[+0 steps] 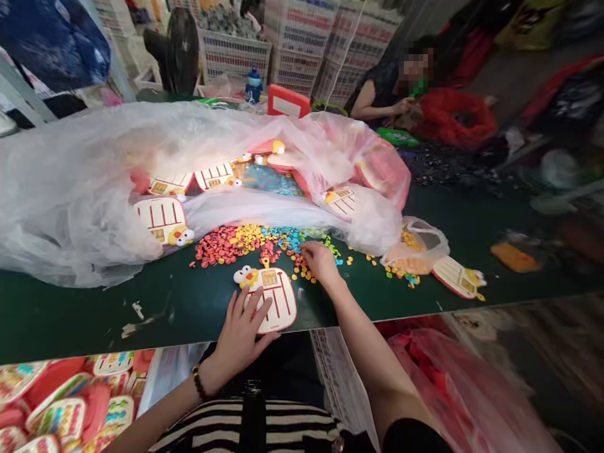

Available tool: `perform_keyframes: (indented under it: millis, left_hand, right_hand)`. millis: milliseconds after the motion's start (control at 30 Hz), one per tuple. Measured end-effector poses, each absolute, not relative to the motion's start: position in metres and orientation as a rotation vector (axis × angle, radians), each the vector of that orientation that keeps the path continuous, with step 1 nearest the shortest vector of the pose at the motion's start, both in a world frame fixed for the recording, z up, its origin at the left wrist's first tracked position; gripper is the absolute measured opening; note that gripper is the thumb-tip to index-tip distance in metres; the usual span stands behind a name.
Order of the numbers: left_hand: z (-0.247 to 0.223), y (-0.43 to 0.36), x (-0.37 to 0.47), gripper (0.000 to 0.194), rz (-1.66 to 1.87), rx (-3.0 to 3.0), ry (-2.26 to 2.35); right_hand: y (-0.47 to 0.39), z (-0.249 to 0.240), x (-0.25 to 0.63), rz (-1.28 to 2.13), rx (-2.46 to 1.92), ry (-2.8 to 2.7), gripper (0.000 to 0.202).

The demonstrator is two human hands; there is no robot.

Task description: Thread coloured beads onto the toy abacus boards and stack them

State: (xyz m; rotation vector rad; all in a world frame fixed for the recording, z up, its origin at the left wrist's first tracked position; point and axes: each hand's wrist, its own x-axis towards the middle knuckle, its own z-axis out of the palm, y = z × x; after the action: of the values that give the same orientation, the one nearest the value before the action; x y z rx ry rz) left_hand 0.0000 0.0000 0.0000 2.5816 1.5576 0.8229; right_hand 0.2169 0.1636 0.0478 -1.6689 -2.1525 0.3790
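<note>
A cream toy board (277, 301) with red slots, a red rim and a yellow duck-like head with bulging white eyes lies flat near the table's front edge. Across its left side rests my left hand (246, 321), fingers spread over the surface. My right hand (321, 263) reaches into small plastic pieces just beyond the board, fingertips pinched together; what they hold, if anything, is hidden. The loose pieces sit in colour groups: red pieces (217, 245), yellow pieces (248, 236), blue pieces (287, 238) and some green and orange ones.
A large clear plastic bag (94, 189) holding more toy boards spans the green table (198, 302). Another toy board (455, 277) lies right, beside a small bag (415, 245). Finished-looking boards fill a box (61, 402) lower left. A co-worker (377, 94) sits across the table.
</note>
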Motion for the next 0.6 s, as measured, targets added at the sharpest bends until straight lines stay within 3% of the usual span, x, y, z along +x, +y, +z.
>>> perform_keyframes:
  millis: [200,400,467,600]
  left_hand:
    - [-0.002,0.004,0.003,0.058,0.826,2.577,1.506]
    - [0.003,0.004,0.006,0.057,0.820,2.585,1.543]
    - [0.003,0.003,0.006,0.057,0.811,2.567,1.561]
    - [0.002,0.002,0.009,0.057,0.808,2.531,1.587]
  right_hand:
    - [0.179,0.052,0.232,0.429,-1.563,-2.091,0.020]
    - [0.135,0.047,0.214,0.856,-1.231,-1.933,0.017]
    - [0.120,0.038,0.198,0.801,-1.155,-1.990,0.017]
    - [0.107,0.023,0.181,0.370,-1.231,-2.153,0.021]
